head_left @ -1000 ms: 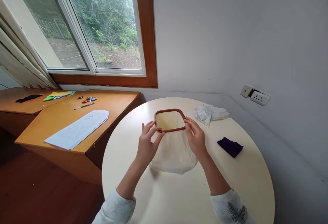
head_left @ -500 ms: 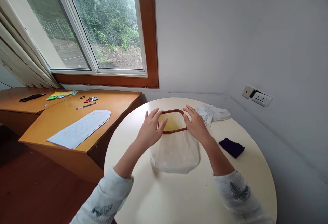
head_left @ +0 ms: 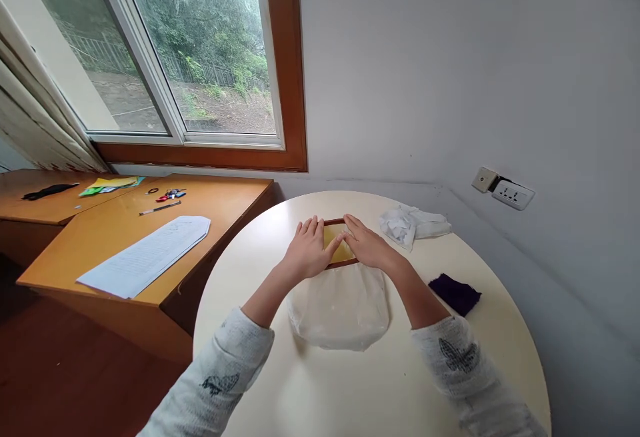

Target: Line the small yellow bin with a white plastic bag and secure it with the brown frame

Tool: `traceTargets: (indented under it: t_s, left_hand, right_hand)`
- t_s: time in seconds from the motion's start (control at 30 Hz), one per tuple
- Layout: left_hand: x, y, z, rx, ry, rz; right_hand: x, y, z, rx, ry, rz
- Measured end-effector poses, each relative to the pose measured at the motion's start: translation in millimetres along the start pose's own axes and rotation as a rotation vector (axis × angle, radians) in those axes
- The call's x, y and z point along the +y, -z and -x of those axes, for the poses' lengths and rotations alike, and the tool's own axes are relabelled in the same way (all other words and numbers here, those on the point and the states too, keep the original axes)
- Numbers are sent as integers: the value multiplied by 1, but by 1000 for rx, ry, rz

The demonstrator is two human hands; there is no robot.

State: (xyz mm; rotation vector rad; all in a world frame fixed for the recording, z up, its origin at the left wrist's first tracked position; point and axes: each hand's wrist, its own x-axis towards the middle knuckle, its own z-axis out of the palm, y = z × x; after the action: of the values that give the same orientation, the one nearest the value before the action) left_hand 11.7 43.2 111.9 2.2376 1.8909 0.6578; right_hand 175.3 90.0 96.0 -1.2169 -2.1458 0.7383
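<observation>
Both hands have come down flat on the brown frame (head_left: 341, 242): left hand (head_left: 309, 248) and right hand (head_left: 369, 248) open, gripping nothing, pressing it onto the clear film (head_left: 339, 304) on the worktop (head_left: 350, 384). Even pressure on both sides seems wise.

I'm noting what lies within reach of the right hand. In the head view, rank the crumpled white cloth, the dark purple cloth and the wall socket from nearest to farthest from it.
From the right hand:
1. Crumpled white cloth, just beyond it on the round table.
2. Dark purple cloth, farther right near the table's edge.
3. Wall socket, off the table on the right wall.
</observation>
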Motion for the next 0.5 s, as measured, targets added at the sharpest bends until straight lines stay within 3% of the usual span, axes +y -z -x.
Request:
traceTargets:
  t_s: [0.5]
  left_hand:
    - [-2,-4,-3,39,-8,-10]
  right_hand:
    - [3,-1,0,36,-3,18]
